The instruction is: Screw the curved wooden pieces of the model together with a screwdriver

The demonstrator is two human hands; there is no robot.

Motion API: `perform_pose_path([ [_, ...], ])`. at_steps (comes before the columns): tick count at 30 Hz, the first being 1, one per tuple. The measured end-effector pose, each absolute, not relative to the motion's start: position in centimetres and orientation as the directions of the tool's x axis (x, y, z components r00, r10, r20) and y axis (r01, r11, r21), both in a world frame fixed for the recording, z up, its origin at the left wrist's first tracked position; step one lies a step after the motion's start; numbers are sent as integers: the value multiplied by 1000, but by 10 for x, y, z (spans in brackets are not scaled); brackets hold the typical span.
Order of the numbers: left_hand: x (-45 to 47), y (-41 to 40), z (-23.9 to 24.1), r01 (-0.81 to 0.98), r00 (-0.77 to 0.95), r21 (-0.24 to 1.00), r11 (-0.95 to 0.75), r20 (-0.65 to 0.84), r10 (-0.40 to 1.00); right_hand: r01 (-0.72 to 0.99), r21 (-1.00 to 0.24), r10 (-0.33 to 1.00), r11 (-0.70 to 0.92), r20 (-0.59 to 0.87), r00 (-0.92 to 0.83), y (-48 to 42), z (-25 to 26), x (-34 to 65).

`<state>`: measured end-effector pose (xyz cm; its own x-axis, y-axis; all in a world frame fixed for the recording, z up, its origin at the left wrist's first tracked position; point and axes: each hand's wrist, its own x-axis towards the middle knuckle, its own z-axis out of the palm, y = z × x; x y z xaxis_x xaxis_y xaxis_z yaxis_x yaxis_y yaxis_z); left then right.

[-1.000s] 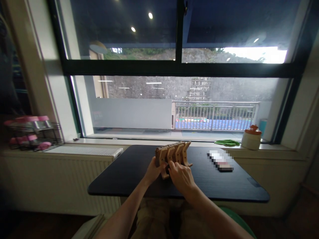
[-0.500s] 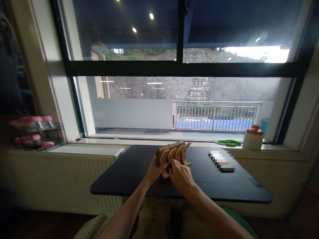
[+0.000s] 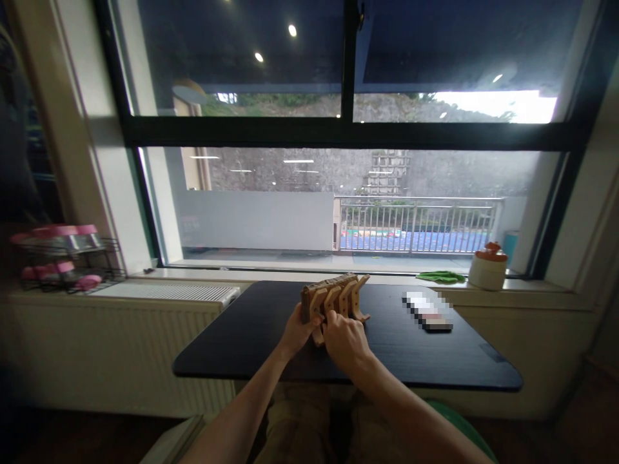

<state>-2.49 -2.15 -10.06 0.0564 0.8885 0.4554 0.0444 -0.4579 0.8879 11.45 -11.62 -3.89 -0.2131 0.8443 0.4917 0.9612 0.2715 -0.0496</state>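
Note:
A light wooden rack-like piece (image 3: 336, 295) with several upright slats stands on the dark table (image 3: 242, 341), close to its far edge. My left hand (image 3: 296, 332) grips its left end, fingers wrapped round it. My right hand (image 3: 344, 340) is closed against the front of the wooden piece near its middle slats, fingertips pinched there; what they pinch is too small to make out.
A flat dark object, pixelated on top (image 3: 428, 311), lies on the table to the right. On the window sill sit a white jar with an orange lid (image 3: 487, 268) and a green cloth (image 3: 441, 277). A wire rack with pink items (image 3: 58, 258) stands at the left.
My right hand has shifted slightly left and closer onto the wooden piece. The left hand keeps its grip on the left end.

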Motion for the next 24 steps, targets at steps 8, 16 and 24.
perform_pose_path([
  [8,-25,-20,-103,24,66,883,-469,467,882,798,-552,915,241,402,2,-101,-51,126],
  [16,-23,-21,-102,8,39,884,-468,468,883,880,-371,862,298,501,-80,-117,-42,121],
  [24,-25,-22,-102,55,39,891,-451,449,892,921,205,757,331,525,-389,-126,-23,128],
])
